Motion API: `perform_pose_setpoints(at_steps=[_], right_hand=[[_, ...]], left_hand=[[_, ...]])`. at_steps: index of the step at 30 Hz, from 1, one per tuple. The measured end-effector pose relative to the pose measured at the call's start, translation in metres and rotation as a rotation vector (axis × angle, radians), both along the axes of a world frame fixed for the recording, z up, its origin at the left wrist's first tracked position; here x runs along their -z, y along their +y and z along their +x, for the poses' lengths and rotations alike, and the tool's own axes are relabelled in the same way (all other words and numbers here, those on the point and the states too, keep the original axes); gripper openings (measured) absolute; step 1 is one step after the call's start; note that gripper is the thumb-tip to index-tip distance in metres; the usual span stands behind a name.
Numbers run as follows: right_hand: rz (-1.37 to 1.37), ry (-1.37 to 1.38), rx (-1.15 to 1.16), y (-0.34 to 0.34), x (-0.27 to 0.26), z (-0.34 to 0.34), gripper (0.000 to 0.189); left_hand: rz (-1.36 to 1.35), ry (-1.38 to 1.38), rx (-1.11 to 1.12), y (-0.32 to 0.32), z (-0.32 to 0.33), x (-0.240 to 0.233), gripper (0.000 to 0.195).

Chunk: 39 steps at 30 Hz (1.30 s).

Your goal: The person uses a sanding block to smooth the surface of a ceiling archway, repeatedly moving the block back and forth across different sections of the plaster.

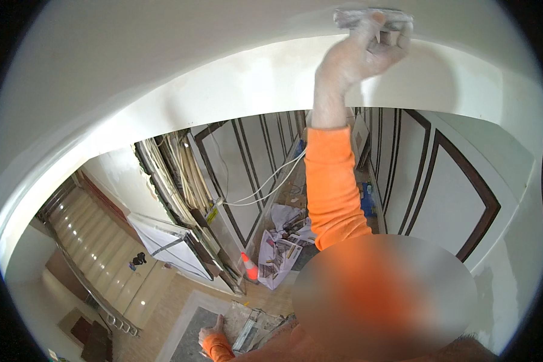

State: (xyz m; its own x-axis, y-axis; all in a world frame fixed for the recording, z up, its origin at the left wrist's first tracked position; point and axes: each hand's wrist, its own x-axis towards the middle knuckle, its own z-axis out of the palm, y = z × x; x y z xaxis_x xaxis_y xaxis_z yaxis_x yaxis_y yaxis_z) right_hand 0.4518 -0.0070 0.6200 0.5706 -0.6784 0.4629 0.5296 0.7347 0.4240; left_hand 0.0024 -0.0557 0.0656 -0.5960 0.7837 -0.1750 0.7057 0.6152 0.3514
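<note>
My right hand [373,50], dusted white, is raised overhead with its fingers around a flat plaster-smeared hand tool [344,19]. The tool lies against the pale curved ceiling surface [253,20]; whether it is a trowel or a sanding block cannot be told. My left hand [211,332] is low at the bottom left, thumb pointing up, beside a plaster-smeared board [237,316] that carries a metal-edged flat tool [246,335]. Its fingers are partly hidden, so its grip on the board is unclear. Both sleeves are orange. A blurred oval hides the lower right.
Below the white bulkhead [226,95] stand panelled walls with dark trim [475,181]. Exposed pipes [185,167], white cables [258,197] and leaning panels [172,244] are at centre left. A traffic cone [250,267] stands by crumpled sheeting [280,253]. A staircase with a metal railing [79,276] lies far left.
</note>
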Motion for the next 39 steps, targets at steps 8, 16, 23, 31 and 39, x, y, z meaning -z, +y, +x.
perform_pose_setpoints(at_steps=[8,16,23,31,39], right_hand=[[-0.074,0.030,-0.133,0.052,0.003,0.014,0.016],[-0.098,0.039,-0.088,0.075,0.003,0.027,0.007],[-0.044,0.120,-0.076,0.028,-0.001,-0.025,0.024],[-0.196,-0.048,-0.131,0.057,0.017,0.004,0.041],[-0.186,0.129,-0.082,0.095,0.004,0.037,0.039]], left_hand=[[0.010,0.028,0.008,0.010,-0.013,0.029,0.095],[0.014,0.029,0.038,0.015,-0.006,0.022,0.096],[-0.020,0.017,-0.031,0.002,-0.010,0.008,0.096],[0.019,0.029,-0.011,0.002,-0.013,0.014,0.096],[0.027,0.030,0.047,-0.001,-0.002,-0.001,0.092]])
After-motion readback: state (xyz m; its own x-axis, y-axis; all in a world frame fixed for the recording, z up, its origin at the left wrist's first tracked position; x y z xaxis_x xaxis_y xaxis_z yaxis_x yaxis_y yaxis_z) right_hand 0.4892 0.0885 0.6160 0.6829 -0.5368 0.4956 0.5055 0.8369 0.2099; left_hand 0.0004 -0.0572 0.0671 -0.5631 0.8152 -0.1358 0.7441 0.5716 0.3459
